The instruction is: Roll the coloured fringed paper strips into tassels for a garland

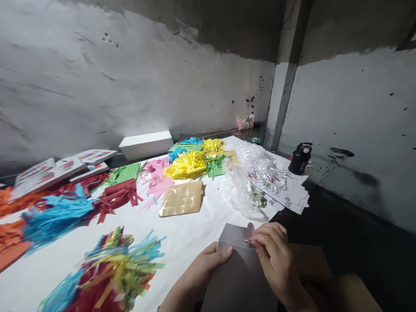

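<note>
A pale grey-white box with a raised flap stands at the bottom, near the table's front edge. My left hand grips its left side, the thumb lying on the front face. At the flap's right corner, my right hand pinches a small thing too tiny to identify, close to a rounded tab. Brown paper sheets with round clear stickers lie just beyond the box. A clear plastic bag rests behind the right hand.
Multicoloured tissue tassels lie at the front left, with blue and yellow bundles farther back. White strings cover printed sheets. A black bottle stands right; a white box sits by the wall.
</note>
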Demonstrator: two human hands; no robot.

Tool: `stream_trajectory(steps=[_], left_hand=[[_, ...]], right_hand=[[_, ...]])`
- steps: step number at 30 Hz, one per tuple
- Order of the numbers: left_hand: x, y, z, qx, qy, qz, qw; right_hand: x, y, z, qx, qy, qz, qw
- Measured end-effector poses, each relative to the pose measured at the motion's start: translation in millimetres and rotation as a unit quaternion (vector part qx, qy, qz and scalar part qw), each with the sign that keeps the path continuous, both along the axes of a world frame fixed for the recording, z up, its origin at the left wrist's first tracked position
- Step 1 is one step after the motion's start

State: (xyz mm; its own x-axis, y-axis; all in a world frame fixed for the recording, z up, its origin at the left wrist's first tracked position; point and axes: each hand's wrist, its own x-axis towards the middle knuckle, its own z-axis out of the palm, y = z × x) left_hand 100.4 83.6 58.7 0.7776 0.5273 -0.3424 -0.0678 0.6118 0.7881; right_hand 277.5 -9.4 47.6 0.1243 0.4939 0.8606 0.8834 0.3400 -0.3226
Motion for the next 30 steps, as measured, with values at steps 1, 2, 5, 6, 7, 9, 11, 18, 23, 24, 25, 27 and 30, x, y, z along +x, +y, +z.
stream_trajectory(steps=[1,2,5,6,7,9,11,18,23,24,25,27,30], left_hand=[[4.8,-0.3,1.2,-0.004,0.010,0.000,1.000],[9.2,0.0,2.1,-0.009,0.019,0.001,1.000],[19.7,4.2,2.9,-0.022,0.039,0.007,0.999],[22.3,6.3,2.7,-0.025,0.047,0.010,0.999],[24.8,8.3,2.4,-0.027,0.056,0.013,0.998],[30.3,11.8,1.5,-0.030,0.072,0.018,0.997],[37.4,13.5,0.7,-0.035,0.082,0.016,0.996],[68.2,3.5,3.2,-0.051,0.094,-0.047,0.993],[76.3,-4.9,1.2,-0.059,0.074,-0.070,0.993],[75.6,-5.7,0.3,-0.055,0.073,-0.063,0.994],[74.3,-6.4,-0.3,-0.051,0.070,-0.055,0.995],[70.5,-7.7,0.2,-0.049,0.065,-0.042,0.996],[65.3,-10.2,4.1,-0.041,0.065,-0.039,0.996]], right_hand=[[6.9,-6.9,-4.4,0.023,0.028,-0.032,0.999],[16.2,-16.3,-11.8,0.042,0.067,-0.073,0.994],[58.0,-61.2,-53.2,0.011,0.213,-0.235,0.948],[74.8,-80.6,-72.5,-0.059,0.241,-0.279,0.928],[91.6,-101.0,-93.1,-0.151,0.254,-0.298,0.908],[121.2,-140.4,-133.6,-0.261,0.233,-0.314,0.883],[139.9,-170.4,-165.0,-0.300,0.208,-0.330,0.870],[91.5,-140.3,-129.3,-0.186,0.086,-0.267,0.942],[44.2,-67.9,-38.1,-0.043,-0.017,-0.123,0.991],[42.5,-59.0,-28.7,-0.057,0.004,-0.101,0.993],[42.7,-52.6,-22.8,-0.073,0.027,-0.077,0.994],[45.7,-46.3,-18.8,-0.097,0.069,-0.029,0.992],[49.9,-46.4,-21.2,-0.091,0.117,0.017,0.989]])
